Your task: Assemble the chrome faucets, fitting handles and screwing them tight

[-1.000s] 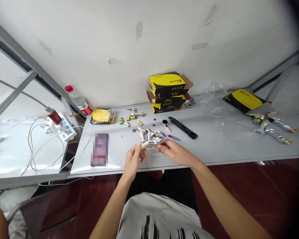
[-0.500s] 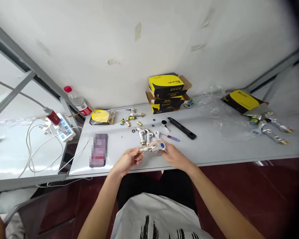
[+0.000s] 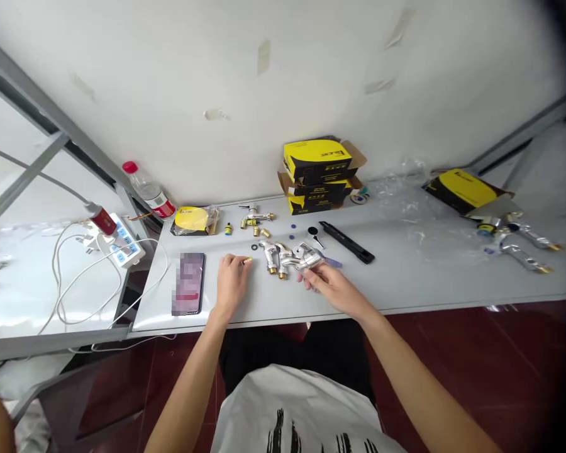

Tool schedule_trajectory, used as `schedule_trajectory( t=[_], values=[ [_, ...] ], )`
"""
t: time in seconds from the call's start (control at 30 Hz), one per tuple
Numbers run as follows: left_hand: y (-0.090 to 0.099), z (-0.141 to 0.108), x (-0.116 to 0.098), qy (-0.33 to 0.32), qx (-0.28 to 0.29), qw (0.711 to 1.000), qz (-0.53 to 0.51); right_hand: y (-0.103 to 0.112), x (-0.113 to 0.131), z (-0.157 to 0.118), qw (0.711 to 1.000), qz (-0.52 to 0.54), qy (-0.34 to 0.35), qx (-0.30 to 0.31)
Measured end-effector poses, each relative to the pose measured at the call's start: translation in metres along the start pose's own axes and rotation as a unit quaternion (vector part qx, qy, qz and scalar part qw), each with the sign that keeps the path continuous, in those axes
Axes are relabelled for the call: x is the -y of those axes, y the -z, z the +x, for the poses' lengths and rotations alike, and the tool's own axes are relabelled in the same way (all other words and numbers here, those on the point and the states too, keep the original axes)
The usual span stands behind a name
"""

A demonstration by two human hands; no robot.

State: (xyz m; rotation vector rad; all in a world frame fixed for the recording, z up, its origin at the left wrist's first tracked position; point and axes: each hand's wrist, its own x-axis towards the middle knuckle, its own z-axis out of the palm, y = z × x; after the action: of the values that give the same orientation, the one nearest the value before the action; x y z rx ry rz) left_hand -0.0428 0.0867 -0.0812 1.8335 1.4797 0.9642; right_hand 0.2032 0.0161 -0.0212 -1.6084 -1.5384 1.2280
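My left hand rests near the middle of the white table, its fingertips pinching a small brass fitting. My right hand grips a chrome tap body low over the tabletop, just to the right of two more chrome tap bodies with brass ends. A dark rubber washer lies behind my left fingers. Several small brass parts lie farther back.
A blurred phone lies left of my left hand. Behind stand yellow-and-black boxes, a plastic bottle, and a black bar. Chrome taps lie far right. A power strip sits on a lower left table.
My hands have separated. My left hand has moved left and picked up a small brass fitting. My right hand has carried the tap body down beside the other two.
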Motion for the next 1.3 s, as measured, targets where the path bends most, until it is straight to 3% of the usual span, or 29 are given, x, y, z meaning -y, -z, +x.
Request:
schedule_trajectory(
  t=[0.07,0.13,0.2,0.27,0.3,0.37,0.4,0.5,0.6,0.7,0.8,0.9,1.03,1.1,1.23,1.3],
  values=[
    [-0.006,0.015,0.001,-0.018,-0.008,0.996,0.089,-0.008,-0.001,-0.003,0.999,0.024,-0.018,0.014],
    [-0.007,0.021,-0.006,-0.012,-0.044,0.993,0.113,-0.017,-0.001,-0.007,0.998,0.048,-0.027,0.024],
    [-0.005,0.015,-0.018,-0.004,-0.075,0.996,0.050,-0.026,0.001,-0.009,0.996,0.073,-0.032,0.028],
    [-0.002,-0.002,-0.032,0.006,-0.036,0.995,-0.092,-0.036,0.007,-0.009,0.994,0.106,-0.029,0.010],
    [-0.001,-0.013,-0.038,0.032,0.004,0.984,-0.176,-0.042,0.011,-0.007,0.992,0.126,-0.023,-0.007],
    [-0.003,-0.034,-0.045,0.098,0.084,0.934,-0.334,-0.056,0.019,-0.002,0.987,0.155,-0.007,-0.031],
    [-0.006,-0.043,-0.046,0.125,0.086,0.907,-0.393,-0.064,0.023,0.001,0.987,0.155,0.005,-0.032],
    [-0.014,-0.053,-0.040,0.187,0.018,0.857,-0.480,-0.080,0.032,0.007,0.995,0.086,0.059,0.002],
    [-0.014,-0.047,-0.029,0.209,-0.033,0.807,-0.551,-0.082,0.034,0.012,0.991,-0.022,0.129,0.020],
    [-0.007,-0.039,-0.019,0.237,-0.034,0.751,-0.615,-0.071,0.029,0.019,0.977,-0.137,0.164,0.016],
    [-0.003,-0.038,-0.013,0.247,-0.011,0.723,-0.645,-0.060,0.022,0.028,0.962,-0.219,0.162,-0.002],
    [-0.004,-0.041,-0.011,0.231,-0.005,0.718,-0.657,-0.056,0.025,0.035,0.965,-0.216,0.141,-0.041],
    [-0.006,-0.042,-0.010,0.217,0.013,0.738,-0.639,-0.044,0.036,0.044,0.982,-0.160,0.087,-0.050],
    [-0.006,-0.042,-0.010,0.220,0.018,0.742,-0.633,-0.023,0.032,0.049,0.972,-0.175,0.083,-0.130],
    [-0.004,-0.040,-0.010,0.221,0.035,0.745,-0.629,0.043,-0.004,0.058,0.901,-0.282,0.039,-0.327],
    [-0.002,-0.040,-0.011,0.221,0.042,0.747,-0.626,0.072,-0.027,0.058,0.888,-0.317,0.003,-0.333]
  ],
)
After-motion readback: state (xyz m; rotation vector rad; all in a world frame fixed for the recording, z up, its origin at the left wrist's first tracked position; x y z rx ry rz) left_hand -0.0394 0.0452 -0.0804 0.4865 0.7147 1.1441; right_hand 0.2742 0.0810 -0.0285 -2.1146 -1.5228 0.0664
